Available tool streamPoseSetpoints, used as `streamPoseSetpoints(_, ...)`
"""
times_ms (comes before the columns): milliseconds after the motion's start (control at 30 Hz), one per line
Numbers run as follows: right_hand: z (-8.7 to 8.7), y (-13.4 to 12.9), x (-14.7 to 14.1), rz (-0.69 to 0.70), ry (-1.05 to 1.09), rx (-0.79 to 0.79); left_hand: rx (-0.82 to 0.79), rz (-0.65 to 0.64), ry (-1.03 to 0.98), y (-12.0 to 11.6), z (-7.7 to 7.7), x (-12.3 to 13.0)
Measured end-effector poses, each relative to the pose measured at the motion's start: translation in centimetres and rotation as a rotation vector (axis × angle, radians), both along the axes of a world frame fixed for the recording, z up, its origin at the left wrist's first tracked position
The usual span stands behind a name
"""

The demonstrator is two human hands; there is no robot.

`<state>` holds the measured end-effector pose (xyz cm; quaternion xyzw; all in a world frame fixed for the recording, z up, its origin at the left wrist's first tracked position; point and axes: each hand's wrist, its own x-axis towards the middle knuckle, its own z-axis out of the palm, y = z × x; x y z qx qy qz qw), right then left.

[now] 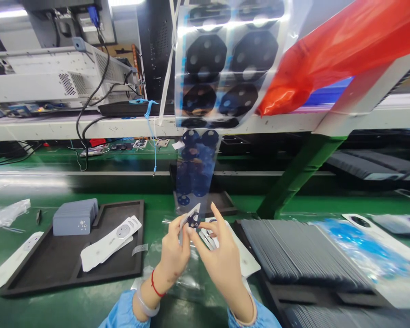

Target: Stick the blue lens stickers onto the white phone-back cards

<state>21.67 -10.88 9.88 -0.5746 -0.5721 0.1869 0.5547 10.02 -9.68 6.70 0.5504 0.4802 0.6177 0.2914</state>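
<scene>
Near the middle of the view, my left hand (173, 249) grips a thin grey panel (183, 226) between thumb and fingers. A round black sticker (193, 219) with holes lies against the panel's upper part. My right hand (220, 255) has its thumb and a finger at the sticker's edge, with the index finger raised. Just beyond the hands, a clear strip (195, 168) of black round stickers hangs down from a wide roll (225, 64). White cards (242, 255) lie beneath and beside my right hand.
At left, a black tray (51, 264) holds grey panels (75, 217) and white cards (111, 243). Another tray (269, 291) at right carries tightly packed grey panels (304, 250). A green-wrapped post (300, 173) rises behind it. Red plastic (328, 59) hangs at upper right.
</scene>
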Motion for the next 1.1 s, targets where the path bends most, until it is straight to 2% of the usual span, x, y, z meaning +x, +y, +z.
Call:
streamPoseSetpoints(100, -0.5, -0.6, -0.5, -0.105, -0.248, 0.116, -0.01, -0.035, -0.009, 0.1, -0.5, 0.3)
streamPoseSetpoints(167, -0.8, -0.6, -0.4, -0.145, -0.375, 0.154, -0.004, 0.009, -0.021, 0.0, -0.4, 0.4)
streamPoseSetpoints(233, -1.1, -0.5, 0.0, -0.128, -0.425, 0.148, -0.008, 0.088, -0.049, 0.0, 0.2, 0.3)
streamPoseSetpoints(300, -1.1, -0.2, 0.6, -0.043, -0.375, 0.101, -0.039, 0.106, -0.131, 0.0, 1.1, 0.1)
streamPoseSetpoints(333, -1.0, -0.1, 0.8, 0.017, -0.323, 0.072, -0.068, 0.07, -0.192, 0.0, 1.5, 0.0)
streamPoseSetpoints(433, -0.3, 0.3, 1.1, 0.169, -0.124, -0.03, -0.162, -0.136, -0.371, 0.0, 2.7, -0.2)
streamPoseSetpoints(500, 0.2, 0.7, 1.0, 0.253, 0.003, -0.108, -0.199, -0.228, -0.429, 0.0, 3.1, -0.4)
streamPoseSetpoints(633, 0.7, 1.4, 1.2, 0.393, 0.13, -0.231, -0.223, -0.241, -0.449, 0.0, 3.5, -0.4)
streamPoseSetpoints(800, 0.3, 1.9, 1.5, 0.412, 0.228, -0.203, -0.269, -0.298, -0.426, -0.1, 3.9, -0.4)
streamPoseSetpoints(900, -0.2, 2.3, 1.5, 0.358, 0.238, -0.182, -0.294, -0.323, -0.397, -0.2, 3.7, -0.4)
streamPoseSetpoints(967, -0.4, 2.7, 1.4, 0.322, 0.225, -0.161, -0.301, -0.344, -0.326, -0.4, 3.3, -0.3)
streamPoseSetpoints(1100, -0.8, 3.2, 1.2, 0.369, 0.246, -0.213, -0.292, -0.334, -0.146, -0.6, 2.9, -0.5)
